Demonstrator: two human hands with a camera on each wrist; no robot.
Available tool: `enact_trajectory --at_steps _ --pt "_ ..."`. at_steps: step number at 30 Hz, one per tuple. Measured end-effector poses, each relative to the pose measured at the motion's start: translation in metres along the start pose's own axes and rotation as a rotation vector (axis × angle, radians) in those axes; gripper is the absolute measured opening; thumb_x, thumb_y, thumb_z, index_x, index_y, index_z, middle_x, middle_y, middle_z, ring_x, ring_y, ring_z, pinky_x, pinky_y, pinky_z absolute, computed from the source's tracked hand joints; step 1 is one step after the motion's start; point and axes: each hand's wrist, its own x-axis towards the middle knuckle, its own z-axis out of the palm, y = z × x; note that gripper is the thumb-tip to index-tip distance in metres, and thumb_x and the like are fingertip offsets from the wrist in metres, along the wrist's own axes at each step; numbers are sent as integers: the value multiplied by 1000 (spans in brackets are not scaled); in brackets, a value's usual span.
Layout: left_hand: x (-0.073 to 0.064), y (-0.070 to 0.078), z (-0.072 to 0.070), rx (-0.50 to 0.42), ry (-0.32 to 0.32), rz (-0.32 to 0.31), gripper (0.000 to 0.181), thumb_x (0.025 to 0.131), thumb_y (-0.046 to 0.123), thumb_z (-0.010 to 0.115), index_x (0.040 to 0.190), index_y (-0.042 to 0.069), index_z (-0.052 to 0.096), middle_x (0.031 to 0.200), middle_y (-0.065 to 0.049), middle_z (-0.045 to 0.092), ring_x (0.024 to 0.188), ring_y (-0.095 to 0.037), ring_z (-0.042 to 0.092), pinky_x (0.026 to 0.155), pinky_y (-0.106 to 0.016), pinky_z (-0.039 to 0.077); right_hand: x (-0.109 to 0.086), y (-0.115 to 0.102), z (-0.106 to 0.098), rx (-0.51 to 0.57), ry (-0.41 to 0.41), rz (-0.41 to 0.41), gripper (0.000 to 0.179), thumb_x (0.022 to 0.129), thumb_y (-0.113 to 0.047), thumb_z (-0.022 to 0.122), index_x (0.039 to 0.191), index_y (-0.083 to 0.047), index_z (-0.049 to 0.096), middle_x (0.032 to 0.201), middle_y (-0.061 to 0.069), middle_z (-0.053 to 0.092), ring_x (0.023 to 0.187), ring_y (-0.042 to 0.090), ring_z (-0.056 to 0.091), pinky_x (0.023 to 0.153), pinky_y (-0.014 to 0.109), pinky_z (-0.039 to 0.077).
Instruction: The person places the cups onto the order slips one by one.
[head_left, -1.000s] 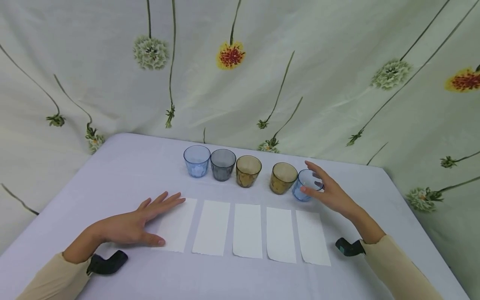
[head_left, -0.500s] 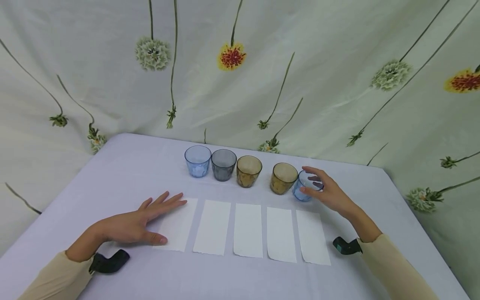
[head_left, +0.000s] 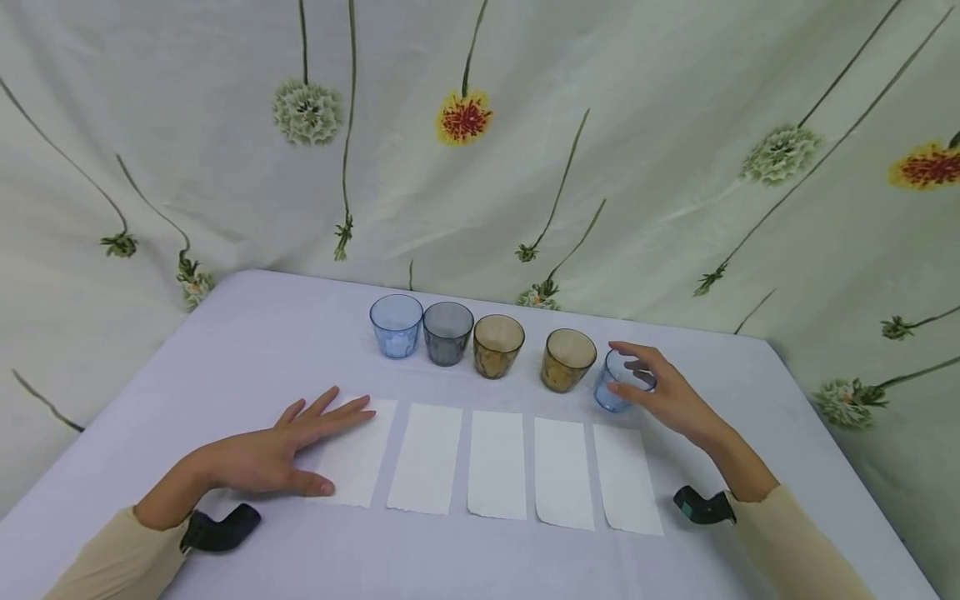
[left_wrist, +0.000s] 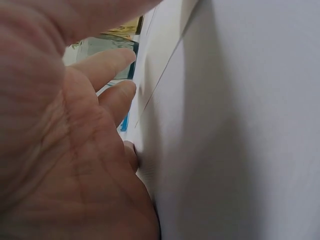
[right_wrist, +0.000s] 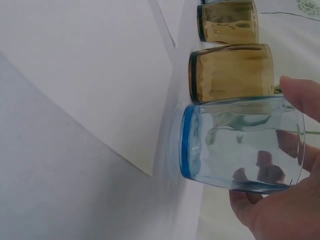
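Note:
My right hand (head_left: 678, 406) grips the light blue glass (head_left: 609, 393) at the right end of the row, thumb on the near side and fingers round the far side. In the right wrist view this clear blue glass (right_wrist: 235, 145) stands upright relative to the table, its base at or just over the cloth; I cannot tell if it touches. Beside it is an amber glass (head_left: 567, 364). My left hand (head_left: 258, 457), fingers spread and straight, rests over the leftmost white paper slip (head_left: 366, 458) and holds nothing. Part of that slip is hidden under the hand.
Further left stand another amber glass (head_left: 497, 348), a grey glass (head_left: 447, 337) and a second blue glass (head_left: 396, 329). More paper slips (head_left: 495, 467) lie in a row in front of the glasses. A flowered curtain (head_left: 600, 150) hangs behind the table.
The right hand has closed round the right-hand blue glass and shifted it slightly right, so a small gap shows beside the amber glass. The left hand stays nearly still.

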Motion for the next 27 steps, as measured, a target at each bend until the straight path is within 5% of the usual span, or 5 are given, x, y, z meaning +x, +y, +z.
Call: enact_trajectory --at_steps 8,15,19,27 --pt "-1 -3 3 -10 2 26 83 87 35 75 158 24 32 169 -9 13 152 -29 -23 109 -68 -23 -9 -2 -1 -4 24 -17 68 95 -31 70 154 -16 38 157 17 29 139 45 34 111 68 30" --pt "0 -3 3 11 -10 35 81 88 35 74 157 23 34 169 -10 13 148 -50 -21 106 -72 -23 -19 -6 -1 -35 32 -26 65 95 -31 70 152 -19 41 155 15 32 137 43 37 107 67 34" --pt "0 -3 4 15 -11 36 80 88 35 74 156 24 35 169 -10 13 148 -51 -20 106 -72 -22 -27 -10 0 -61 34 -44 63 95 -30 70 151 -20 42 153 14 35 136 43 39 105 67 37" --pt "-2 -3 4 21 12 67 79 90 35 72 157 22 34 169 -9 14 151 -11 -23 108 -69 -22 -38 -14 1 -78 29 -86 63 94 -26 72 149 -20 44 150 13 37 134 42 43 103 68 41"
